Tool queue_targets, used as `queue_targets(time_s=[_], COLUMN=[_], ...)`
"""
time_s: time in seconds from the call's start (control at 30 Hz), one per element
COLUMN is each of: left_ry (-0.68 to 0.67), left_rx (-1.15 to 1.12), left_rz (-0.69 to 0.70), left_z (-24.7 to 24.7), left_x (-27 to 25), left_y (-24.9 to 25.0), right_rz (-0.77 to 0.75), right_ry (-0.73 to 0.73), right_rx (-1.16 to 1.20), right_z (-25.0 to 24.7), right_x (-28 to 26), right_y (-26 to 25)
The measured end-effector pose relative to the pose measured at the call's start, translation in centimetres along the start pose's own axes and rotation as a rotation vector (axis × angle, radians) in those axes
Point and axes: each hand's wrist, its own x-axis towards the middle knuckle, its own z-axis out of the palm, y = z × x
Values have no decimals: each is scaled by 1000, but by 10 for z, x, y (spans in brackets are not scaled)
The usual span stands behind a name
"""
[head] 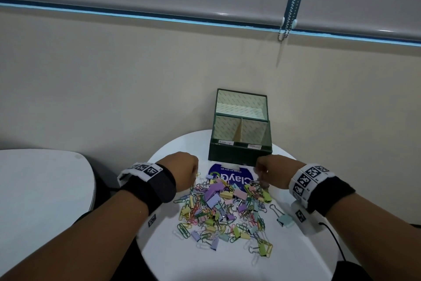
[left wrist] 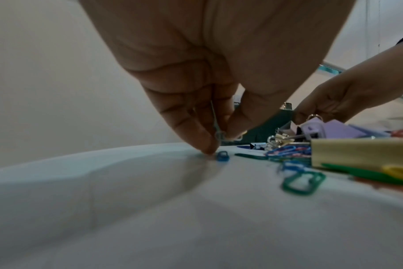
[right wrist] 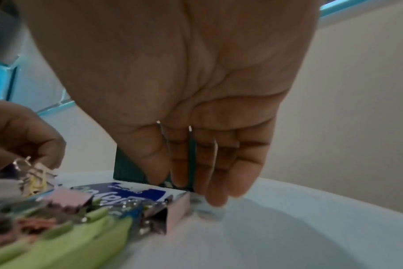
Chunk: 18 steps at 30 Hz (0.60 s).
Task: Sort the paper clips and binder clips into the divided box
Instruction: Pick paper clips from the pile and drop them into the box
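Note:
A pile of coloured paper clips and binder clips (head: 223, 208) lies mid-table. Behind it stands the open green box (head: 239, 155), split by a divider (head: 239, 130); both compartments look empty. At the pile's far left edge, my left hand (head: 196, 172) pinches a thin pale paper clip (left wrist: 215, 123) between thumb and fingers (left wrist: 205, 143), one fingertip on the table beside a blue paper clip (left wrist: 222, 156). Over the pile's far right corner, my right hand (right wrist: 186, 185) points down with thin wire clips (right wrist: 191, 154) held between thumb and fingers, next to a pink binder clip (right wrist: 176, 205).
The round white table (head: 205, 262) ends close behind the box, at the wall. A blue printed label (head: 230, 173) lies under the pile's far side. One light-blue binder clip (head: 284, 220) sits apart at the right. Another white table (head: 41, 189) is at the left.

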Motion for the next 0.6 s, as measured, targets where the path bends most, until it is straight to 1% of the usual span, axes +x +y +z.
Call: queue_targets(time_s=[0.07, 0.17, 0.33, 0.47, 0.6], left_ry=[17, 23, 24, -35, -48], left_rx=[-22, -65, -29, -51, -65], left_rz=[-27, -34, -66, -75, -63], left_z=[0, 0, -3, -1, -4], left_x=[1, 0, -1, -2, -2], left_y=[-2, -4, -1, 0, 2], right_rz=[-13, -33, -16, -50, -80], right_ry=[4, 4, -38, -25, 76], right_rx=[28, -66, -86, -1, 150], right_z=[-2, -2, 1, 0, -8], right_x=[1, 3, 0, -3, -8], right_y=[-6, -18, -29, -20, -5])
